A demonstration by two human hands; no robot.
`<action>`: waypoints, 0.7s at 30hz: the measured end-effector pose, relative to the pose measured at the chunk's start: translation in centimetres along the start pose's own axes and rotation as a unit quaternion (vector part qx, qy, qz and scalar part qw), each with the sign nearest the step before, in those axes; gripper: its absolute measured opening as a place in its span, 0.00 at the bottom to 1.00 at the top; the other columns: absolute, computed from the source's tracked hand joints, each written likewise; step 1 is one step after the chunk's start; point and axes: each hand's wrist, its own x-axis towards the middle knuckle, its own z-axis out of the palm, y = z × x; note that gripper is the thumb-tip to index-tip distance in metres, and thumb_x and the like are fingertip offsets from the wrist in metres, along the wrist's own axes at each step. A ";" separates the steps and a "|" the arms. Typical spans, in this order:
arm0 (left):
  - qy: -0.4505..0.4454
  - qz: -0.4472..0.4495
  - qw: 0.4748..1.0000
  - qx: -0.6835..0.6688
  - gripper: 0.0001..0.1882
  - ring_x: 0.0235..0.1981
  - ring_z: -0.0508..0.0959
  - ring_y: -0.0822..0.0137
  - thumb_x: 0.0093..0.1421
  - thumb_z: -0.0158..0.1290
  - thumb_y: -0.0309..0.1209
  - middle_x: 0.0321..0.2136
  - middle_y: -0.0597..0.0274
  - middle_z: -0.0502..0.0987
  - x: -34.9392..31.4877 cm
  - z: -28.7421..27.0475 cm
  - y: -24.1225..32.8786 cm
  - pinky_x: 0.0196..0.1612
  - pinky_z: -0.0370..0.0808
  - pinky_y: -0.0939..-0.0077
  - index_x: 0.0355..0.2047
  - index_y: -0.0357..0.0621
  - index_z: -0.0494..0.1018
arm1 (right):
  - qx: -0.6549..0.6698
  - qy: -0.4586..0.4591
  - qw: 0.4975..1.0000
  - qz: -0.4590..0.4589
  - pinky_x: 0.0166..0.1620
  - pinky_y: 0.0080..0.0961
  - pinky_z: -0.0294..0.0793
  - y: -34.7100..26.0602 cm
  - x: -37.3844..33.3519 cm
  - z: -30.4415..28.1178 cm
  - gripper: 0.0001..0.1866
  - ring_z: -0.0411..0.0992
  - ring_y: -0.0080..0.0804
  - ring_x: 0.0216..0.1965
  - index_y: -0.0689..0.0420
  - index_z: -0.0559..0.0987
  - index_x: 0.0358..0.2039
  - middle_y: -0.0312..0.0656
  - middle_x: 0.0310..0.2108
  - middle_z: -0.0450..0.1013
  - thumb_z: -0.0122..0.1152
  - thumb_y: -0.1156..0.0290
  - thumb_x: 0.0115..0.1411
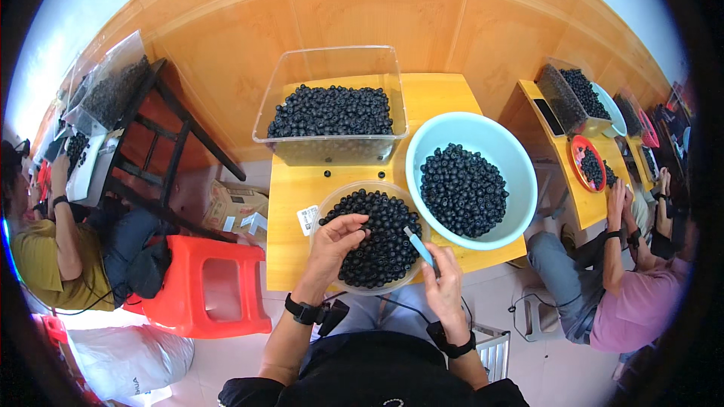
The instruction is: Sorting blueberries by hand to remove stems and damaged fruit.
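Head view: the black beads (381, 252) you are working over lie heaped in a clear round bowl (332, 198), right beneath and between your two hands. Your left hand (337, 247) reaches over the bowl's left side, thumb and fingertips drawn together just above the heap; you may have a bead between them, but I cannot tell. Your right hand (446, 286), at the bowl's right edge, is wrapped around a slim light-blue knife (422, 250), its metal tip pointing up and left over the beads, toward your left fingers. You wear a black band on each wrist.

Beyond your right hand, close beside the bowl, sits a light-blue basin (522, 162) partly filled with similar beads. Straight ahead of your hands, past the bowl, stands a clear rectangular box (335, 154) with another large heap; two loose beads (327, 174) lie between it and the bowl. A white label (308, 219) lies just beyond your left hand, by the bowl's rim. All of this rests on a yellow table (290, 260).

Well off to your left hand's side are a red stool (215, 316) and a person in an olive top (60, 264). Well off to your right hand's side, a person in pink (633, 309) sits near a red dish (579, 152) holding beads.
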 end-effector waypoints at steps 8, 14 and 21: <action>-0.095 -0.079 0.973 -0.194 0.10 0.33 0.78 0.72 0.58 0.51 0.22 0.34 0.59 0.77 -1.4 -2.0 -1.2 0.38 0.77 0.82 0.41 0.38 0.72 | 0.080 -0.049 0.995 0.044 0.33 0.28 0.68 -1.8 1.2 1.0 0.14 0.71 0.39 0.30 0.63 0.74 0.41 0.48 0.30 0.71 0.56 0.79 0.52; -0.091 -0.111 0.958 -0.249 0.10 0.34 0.79 0.70 0.58 0.52 0.23 0.34 0.58 0.77 -1.8 -2.4 -1.7 0.38 0.78 0.81 0.41 0.38 0.71 | 0.012 -0.026 1.000 0.012 0.31 0.30 0.68 -2.1 1.2 1.8 0.14 0.70 0.42 0.28 0.61 0.76 0.40 0.46 0.28 0.70 0.59 0.79 0.51; -0.087 -0.118 0.956 -0.254 0.10 0.35 0.79 0.70 0.58 0.52 0.23 0.35 0.58 0.77 -1.7 -2.6 -3.0 0.40 0.78 0.80 0.41 0.39 0.72 | -0.049 -0.014 0.998 -0.032 0.30 0.33 0.69 -2.4 1.2 2.0 0.15 0.70 0.44 0.28 0.59 0.76 0.40 0.44 0.27 0.69 0.60 0.79 0.49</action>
